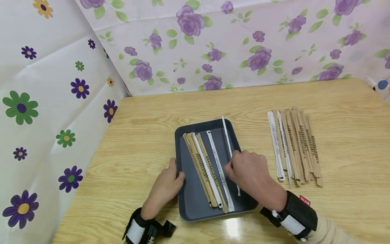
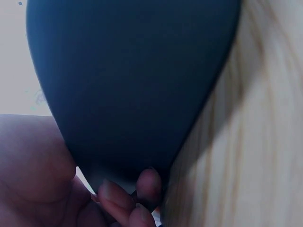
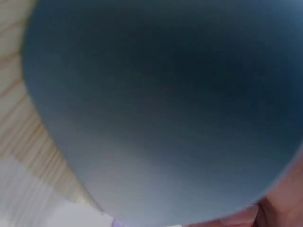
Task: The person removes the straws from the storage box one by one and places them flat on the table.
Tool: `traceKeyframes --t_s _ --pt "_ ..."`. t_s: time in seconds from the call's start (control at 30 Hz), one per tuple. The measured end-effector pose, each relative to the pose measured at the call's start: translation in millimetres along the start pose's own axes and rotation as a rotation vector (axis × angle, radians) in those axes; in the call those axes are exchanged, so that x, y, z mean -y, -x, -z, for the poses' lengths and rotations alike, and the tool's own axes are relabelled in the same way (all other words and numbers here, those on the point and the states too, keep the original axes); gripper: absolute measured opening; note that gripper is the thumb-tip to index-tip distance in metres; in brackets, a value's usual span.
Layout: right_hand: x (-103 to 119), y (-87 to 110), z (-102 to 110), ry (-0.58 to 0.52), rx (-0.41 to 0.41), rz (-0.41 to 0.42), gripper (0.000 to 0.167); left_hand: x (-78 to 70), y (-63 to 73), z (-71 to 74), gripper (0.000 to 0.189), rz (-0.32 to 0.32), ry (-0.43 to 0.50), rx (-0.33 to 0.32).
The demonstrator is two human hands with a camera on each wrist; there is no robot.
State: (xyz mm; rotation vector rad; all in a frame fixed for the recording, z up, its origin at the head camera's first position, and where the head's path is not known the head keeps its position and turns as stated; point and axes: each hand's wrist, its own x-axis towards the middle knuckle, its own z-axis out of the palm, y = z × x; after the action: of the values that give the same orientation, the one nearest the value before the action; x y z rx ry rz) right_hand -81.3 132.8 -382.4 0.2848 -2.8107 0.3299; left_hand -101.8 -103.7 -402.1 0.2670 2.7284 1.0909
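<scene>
White stick in my right hand at the tray's right side, left hand holding the tray's left edge
Right fingers curled round the stick, roughly lengthwise like the other sticks, probably for tidiness; left thumb hooks the rim, likely so nothing slides; my knuckles hide the pinch, can't tell if the stick touches the tray floor; wrist views mostly dark tray, pile on the table overlaps too much to count
</scene>
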Motion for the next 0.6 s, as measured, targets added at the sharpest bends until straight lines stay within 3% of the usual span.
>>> traceKeyframes --t_s 0.6 --pt "-8.9 0.3 -1.4 0.03 -0.017 0.003 0.038 2.6 -0.7 -0.1 0.039 -0.017 -0.021 0.001"
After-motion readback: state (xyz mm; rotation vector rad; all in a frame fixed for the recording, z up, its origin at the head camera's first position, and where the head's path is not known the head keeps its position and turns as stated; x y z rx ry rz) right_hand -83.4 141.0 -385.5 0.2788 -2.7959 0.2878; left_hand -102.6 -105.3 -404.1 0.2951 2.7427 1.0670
